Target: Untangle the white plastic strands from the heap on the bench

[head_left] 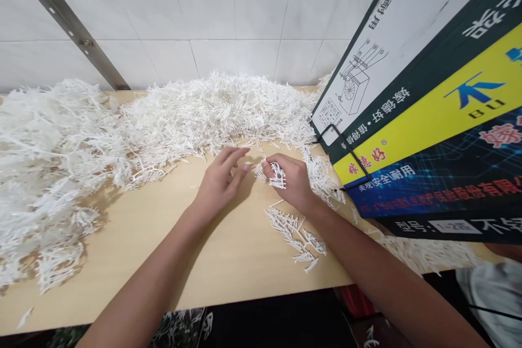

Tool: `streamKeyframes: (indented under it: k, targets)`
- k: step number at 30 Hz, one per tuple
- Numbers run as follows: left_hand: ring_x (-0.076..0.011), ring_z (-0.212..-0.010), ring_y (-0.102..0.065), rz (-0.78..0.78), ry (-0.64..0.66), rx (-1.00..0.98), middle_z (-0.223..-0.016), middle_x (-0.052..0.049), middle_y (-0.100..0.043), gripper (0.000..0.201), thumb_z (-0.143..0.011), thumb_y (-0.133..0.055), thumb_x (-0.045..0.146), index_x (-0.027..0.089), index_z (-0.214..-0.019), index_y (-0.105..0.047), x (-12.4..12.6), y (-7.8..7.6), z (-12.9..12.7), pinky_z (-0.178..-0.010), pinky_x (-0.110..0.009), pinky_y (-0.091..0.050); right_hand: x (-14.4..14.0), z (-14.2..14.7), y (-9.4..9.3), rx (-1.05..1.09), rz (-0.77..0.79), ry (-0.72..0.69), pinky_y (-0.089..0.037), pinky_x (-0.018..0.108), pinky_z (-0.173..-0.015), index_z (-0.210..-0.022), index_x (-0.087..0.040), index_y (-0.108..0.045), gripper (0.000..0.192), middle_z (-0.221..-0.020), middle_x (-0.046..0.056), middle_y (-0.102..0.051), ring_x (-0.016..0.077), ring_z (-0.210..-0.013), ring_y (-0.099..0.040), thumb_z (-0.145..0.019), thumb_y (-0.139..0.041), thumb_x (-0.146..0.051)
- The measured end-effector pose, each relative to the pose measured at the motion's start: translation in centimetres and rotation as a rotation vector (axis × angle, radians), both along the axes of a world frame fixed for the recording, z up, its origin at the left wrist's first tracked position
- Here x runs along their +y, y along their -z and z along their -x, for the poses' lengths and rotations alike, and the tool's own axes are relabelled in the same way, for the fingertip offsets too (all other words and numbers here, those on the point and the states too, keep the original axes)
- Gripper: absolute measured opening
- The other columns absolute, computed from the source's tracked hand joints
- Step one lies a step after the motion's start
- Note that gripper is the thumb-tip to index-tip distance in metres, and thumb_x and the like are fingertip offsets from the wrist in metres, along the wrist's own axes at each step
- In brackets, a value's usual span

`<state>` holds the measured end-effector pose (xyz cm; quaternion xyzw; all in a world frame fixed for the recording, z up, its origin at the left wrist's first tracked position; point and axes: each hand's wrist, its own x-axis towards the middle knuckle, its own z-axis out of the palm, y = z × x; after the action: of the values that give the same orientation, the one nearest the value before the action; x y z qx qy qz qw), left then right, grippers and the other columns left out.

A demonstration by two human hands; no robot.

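My right hand is closed around a small white branched plastic sprig; its tips stick out past my thumb and fingers. A short gap to the left of it, my left hand hovers over the table with thumb and fingers apart and nothing visible between them. Behind both hands stretches a long heap of white sprigs. A few loose white sprigs lie below my right wrist, and more are scattered between that hand and the printed box.
A large printed box stands at the right, with a black wire stand at its lower corner. Translucent white sprigs cover the table's left side. A metal strip runs down the tiled wall. A person's grey clothing shows lower right.
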<state>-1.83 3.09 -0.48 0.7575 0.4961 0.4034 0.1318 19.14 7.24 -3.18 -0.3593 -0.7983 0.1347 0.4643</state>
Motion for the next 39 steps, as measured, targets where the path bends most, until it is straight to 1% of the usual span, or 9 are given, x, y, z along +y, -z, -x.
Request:
streamKeyframes:
  k: [3,6,12,15,18,23,28,31,39]
  targets:
    - [-0.0255,-0.102,-0.065,0.11,0.074,0.18,-0.113,-0.01,-0.071,0.043,-0.1,-0.061,0.045,0.02,-0.135,-0.06,-0.2,0.3,-0.8,-0.083,-0.037,-0.053,-0.1,0.1,-0.1,-0.014,-0.019,-0.042,-0.047,0.026,-0.065,-0.091,-0.021,-0.068,0.009,-0.082,0.002,-0.074,0.0144,-0.068,-0.066,-0.099,-0.064,-0.024]
    - [-0.0247,-0.093,-0.065,0.12,0.065,0.273,-0.095,-0.009,-0.072,0.021,-0.103,-0.054,0.032,0.02,-0.112,-0.068,-0.3,0.7,-1.3,-0.074,-0.033,-0.05,-0.1,0.1,0.1,-0.04,-0.028,-0.078,-0.048,0.026,-0.067,-0.092,-0.021,-0.068,0.009,-0.082,0.002,-0.074,0.0144,-0.069,-0.066,-0.099,-0.063,-0.023]
    - [-0.0184,-0.064,-0.06,-0.067,0.004,0.403,-0.071,-0.006,-0.066,0.023,-0.092,-0.049,0.008,0.018,-0.087,-0.069,-1.2,1.5,-1.3,-0.059,-0.028,-0.042,0.5,-0.4,0.5,-0.106,-0.012,0.065,-0.043,0.027,-0.062,-0.081,-0.021,-0.066,0.013,-0.075,0.001,-0.072,0.015,-0.063,-0.062,-0.093,-0.064,-0.023]
    - [-0.0178,-0.067,-0.062,-0.27,-0.03,0.32,-0.071,-0.004,-0.067,0.023,-0.093,-0.049,0.007,0.018,-0.094,-0.069,-2.1,1.3,-0.6,-0.06,-0.027,-0.045,1.3,-1.1,0.4,-0.042,0.019,0.298,-0.041,0.028,-0.06,-0.076,-0.02,-0.065,0.013,-0.069,0.001,-0.069,0.0161,-0.06,-0.06,-0.089,-0.066,-0.023]
    - [-0.0185,-0.081,-0.067,-0.33,-0.152,0.159,-0.087,-0.006,-0.074,0.034,-0.097,-0.047,0.007,0.021,-0.119,-0.069,-1.8,1.0,0.6,-0.073,-0.029,-0.052,1.6,-1.4,0.1,0.006,0.029,0.233,-0.045,0.027,-0.065,-0.084,-0.02,-0.069,0.01,-0.074,0.001,-0.071,0.0158,-0.064,-0.063,-0.091,-0.064,-0.024]
    - [-0.0286,-0.128,-0.057,-0.184,-0.151,0.159,-0.144,-0.012,-0.063,0.038,-0.101,-0.051,0.023,0.024,-0.137,-0.063,-0.5,0.2,0.1,-0.106,-0.047,-0.044,0.7,-0.6,-0.5,0.084,0.083,0.176,-0.046,0.026,-0.064,-0.084,-0.02,-0.071,0.022,-0.068,-0.001,-0.068,0.0139,-0.06,-0.059,-0.098,-0.063,-0.035]
    - [-0.0264,-0.106,-0.062,0.088,-0.068,0.237,-0.11,-0.008,-0.074,0.034,-0.106,-0.048,0.044,0.023,-0.115,-0.072,-1.0,-0.6,-2.2,-0.098,-0.048,-0.035,-0.6,0.3,-0.7,0.049,0.039,0.007,-0.048,0.027,-0.064,-0.091,-0.021,-0.071,0.017,-0.077,0.001,-0.072,0.0146,-0.064,-0.062,-0.099,-0.064,-0.034]
    - [-0.0223,-0.092,-0.062,0.162,-0.007,0.231,-0.094,-0.005,-0.074,0.036,-0.108,-0.044,0.04,0.021,-0.099,-0.073,-1.1,-0.4,-2.2,-0.091,-0.044,-0.035,-0.8,0.5,-0.5,0.028,-0.019,-0.018,-0.049,0.026,-0.066,-0.092,-0.02,-0.07,0.013,-0.08,0.002,-0.072,0.0147,-0.068,-0.064,-0.099,-0.064,-0.029]
    - [-0.0226,-0.079,-0.062,0.191,0.074,0.121,-0.08,-0.006,-0.071,0.025,-0.095,-0.046,0.018,0.02,-0.081,-0.066,-1.3,0.3,-1.1,-0.081,-0.038,-0.044,0.3,-0.4,-0.6,0.151,0.033,0.312,-0.045,0.028,-0.063,-0.081,-0.02,-0.066,0.02,-0.068,0.0,-0.065,0.0151,-0.06,-0.057,-0.097,-0.061,-0.031]
